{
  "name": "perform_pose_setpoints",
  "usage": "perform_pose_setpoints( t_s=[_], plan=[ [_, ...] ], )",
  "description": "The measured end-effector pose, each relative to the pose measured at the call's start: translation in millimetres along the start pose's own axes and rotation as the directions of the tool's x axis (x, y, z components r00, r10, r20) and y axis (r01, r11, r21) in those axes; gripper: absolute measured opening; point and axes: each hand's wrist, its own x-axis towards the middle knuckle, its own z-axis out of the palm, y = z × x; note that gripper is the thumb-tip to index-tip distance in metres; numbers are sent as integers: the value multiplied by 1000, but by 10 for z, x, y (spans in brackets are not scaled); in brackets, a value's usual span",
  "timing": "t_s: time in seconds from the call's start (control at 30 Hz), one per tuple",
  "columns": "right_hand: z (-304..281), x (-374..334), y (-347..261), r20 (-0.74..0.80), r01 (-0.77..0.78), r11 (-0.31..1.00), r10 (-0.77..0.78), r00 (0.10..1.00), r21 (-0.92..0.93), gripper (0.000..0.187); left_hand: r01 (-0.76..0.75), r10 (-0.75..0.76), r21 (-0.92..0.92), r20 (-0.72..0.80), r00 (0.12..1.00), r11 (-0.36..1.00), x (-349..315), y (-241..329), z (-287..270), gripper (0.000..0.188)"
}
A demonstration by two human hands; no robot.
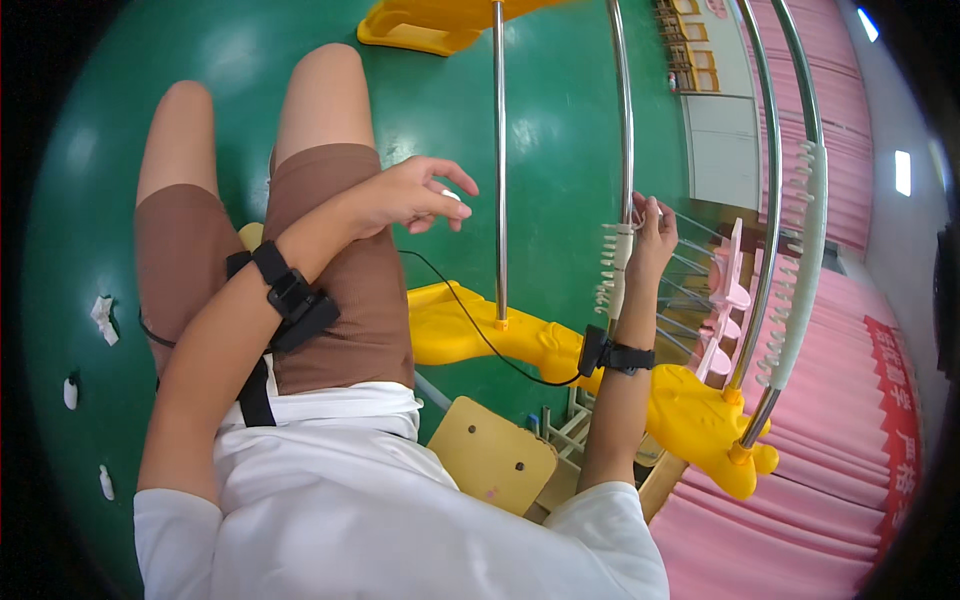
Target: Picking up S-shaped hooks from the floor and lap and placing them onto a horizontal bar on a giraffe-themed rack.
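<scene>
My left hand (pixel 415 195) hovers over my thigh, fingers curled and thumb apart, with a small white piece (pixel 452 196) between them. What that piece is I cannot make out. My right hand (pixel 655 235) is raised to a metal pole (pixel 622 120), its fingers bent and pinched close beside it. Whatever lies between those fingers is hard to see. Just below them, a pale sleeve (pixel 621 270) covers the pole, with a row of thin white prongs along one side. A longer pale sleeve (pixel 808 250) with similar prongs is on another pole farther right.
The poles rise from a yellow animal-shaped plastic base (pixel 535 345). A pale yellow chair seat (pixel 490 455) is beside me. Pink chairs (pixel 728 290) stand beyond my right arm. White scraps (pixel 103 320) lie on the green floor (pixel 430 100). A black cable (pixel 480 335) runs between my wrist straps.
</scene>
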Motion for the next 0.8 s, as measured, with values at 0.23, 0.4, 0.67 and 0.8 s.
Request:
perform_pose_setpoints(
  t_s=[0.23,0.4,0.67,0.8],
  plan=[
    [-241,77,100,-117,-24,977,-1,993,-210,22,-6,6,22,-10,1000,1000,22,22,26,40],
    [-274,121,293,-261,-58,997,44,964,-46,21,0,1,14,-18,1000,1000,21,3,24,41],
    [-251,42,394,-251,7,873,-148,957,-487,27,8,-7,13,-33,999,1000,35,-33,14,40],
    [-267,-26,387,-214,39,811,-200,956,-584,31,18,-17,6,-35,999,1000,33,-21,21,40]
  ],
)
